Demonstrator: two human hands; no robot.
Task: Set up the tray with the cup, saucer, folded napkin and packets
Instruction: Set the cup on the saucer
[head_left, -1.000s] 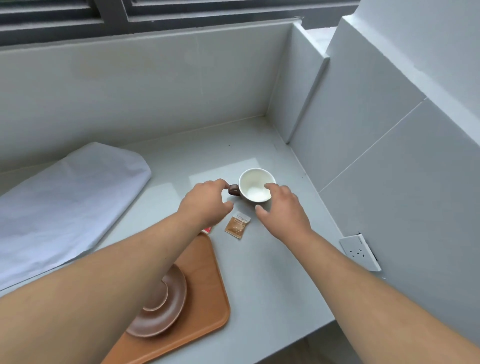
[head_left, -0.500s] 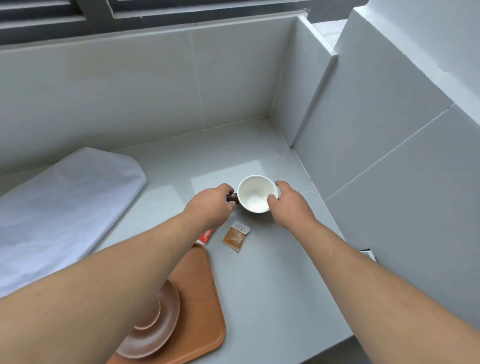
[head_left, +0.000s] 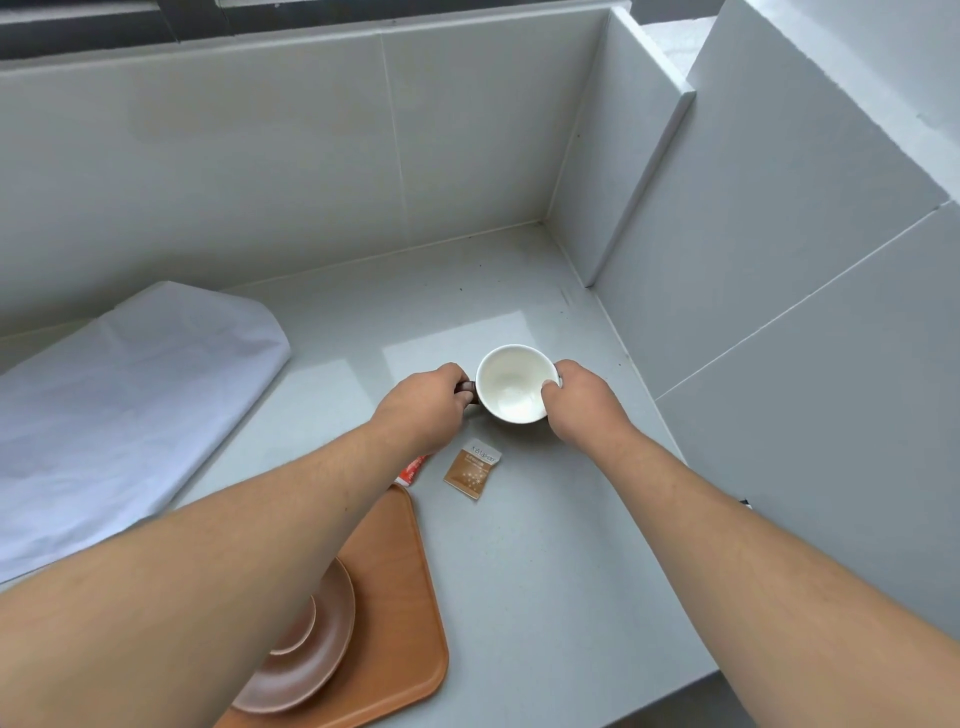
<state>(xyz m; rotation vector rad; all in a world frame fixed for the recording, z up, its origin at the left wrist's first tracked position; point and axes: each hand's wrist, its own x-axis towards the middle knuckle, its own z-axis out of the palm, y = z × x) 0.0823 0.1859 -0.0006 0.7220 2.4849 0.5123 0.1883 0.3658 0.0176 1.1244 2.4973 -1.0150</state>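
A cup (head_left: 511, 384), white inside with a brown handle, stands on the grey counter. My left hand (head_left: 426, 408) grips its handle from the left. My right hand (head_left: 584, 402) clasps its right rim and side. Just in front of the cup lies a brown packet (head_left: 471, 469). A red packet (head_left: 412, 470) peeks out from under my left forearm. The orange-brown tray (head_left: 400, 582) sits at the near left with a brown saucer (head_left: 317, 654) on it, partly hidden by my left arm. A large white napkin (head_left: 119, 400) lies spread out on the counter at the left.
Grey tiled walls (head_left: 779, 270) close the counter off at the back and right, forming a corner behind the cup. The counter's front edge (head_left: 670, 691) runs along the lower right. A window frame (head_left: 104, 26) runs across the top.
Both hands have closed in on the cup: the left now holds the handle and the right clasps the rim. The camera has tilted, so the scene sits lower in view.
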